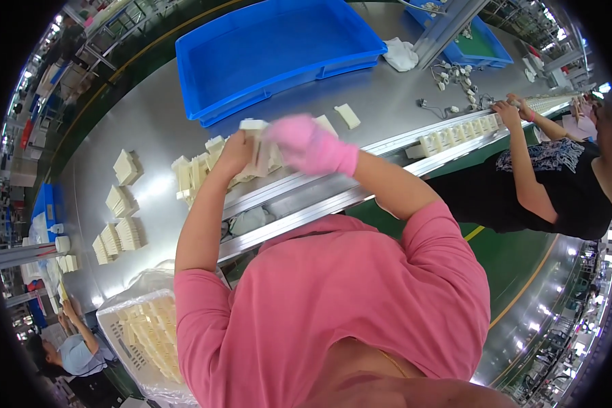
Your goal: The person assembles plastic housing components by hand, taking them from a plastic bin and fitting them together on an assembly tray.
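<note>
My bare left hand (234,155) is closed on a cream-white plastic housing (253,125) that stands upright over the metal table. My right hand (309,144), in a pink glove, is right beside that piece. Motion smears its fingers, so I cannot make out whether it grips anything. A row of similar cream housings (192,175) lies under and left of my left hand, partly covered by it. Just past my right hand a single flat cream piece (347,115) rests on the table, and another shows partly behind the glove.
A large blue tray (285,85) sits beyond my hands. Stacks of cream pieces (120,234) stand at left, above a lined white basket (109,319) of more pieces. A metal rail track (387,146) runs along the near edge. At right, a co-worker's hands (506,112) touch a row of housings.
</note>
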Available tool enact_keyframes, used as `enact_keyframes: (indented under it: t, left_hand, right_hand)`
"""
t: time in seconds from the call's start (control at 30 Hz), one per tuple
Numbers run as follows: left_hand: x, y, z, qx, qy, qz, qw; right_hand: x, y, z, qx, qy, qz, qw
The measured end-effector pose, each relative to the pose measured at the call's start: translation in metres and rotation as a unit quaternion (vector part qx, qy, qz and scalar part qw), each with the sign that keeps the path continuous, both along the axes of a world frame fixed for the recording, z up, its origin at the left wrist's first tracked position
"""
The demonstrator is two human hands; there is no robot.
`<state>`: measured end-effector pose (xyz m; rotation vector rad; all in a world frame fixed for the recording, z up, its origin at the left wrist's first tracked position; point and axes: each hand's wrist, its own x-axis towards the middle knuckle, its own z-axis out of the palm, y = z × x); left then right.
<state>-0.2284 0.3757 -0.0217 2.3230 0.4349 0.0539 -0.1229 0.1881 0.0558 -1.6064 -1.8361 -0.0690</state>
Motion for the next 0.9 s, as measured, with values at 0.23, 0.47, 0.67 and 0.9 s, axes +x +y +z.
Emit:
enact_keyframes:
  t: [0.23,0.47,0.67,0.9]
  left_hand:
    - [0.031,-0.070,0.014,-0.308,-0.108,0.219,0.920]
    - [0.034,-0.098,0.012,-0.476,-0.144,0.216,0.840]
    - [0.029,-0.088,-0.007,-0.374,-0.164,0.224,0.885]
    - [0.026,-0.114,0.029,-0.444,-0.185,0.154,0.863]
  right_hand:
    - [0.161,-0.031,-0.141,-0.392,0.036,-0.414,0.820]
    - [0.147,-0.024,-0.105,-0.488,0.114,-0.400,0.767]
    - [0.105,-0.031,-0.031,-0.266,0.376,-0.258,0.849]
    - [0.020,-0.018,-0.025,-0.106,0.280,-0.191,0.935]
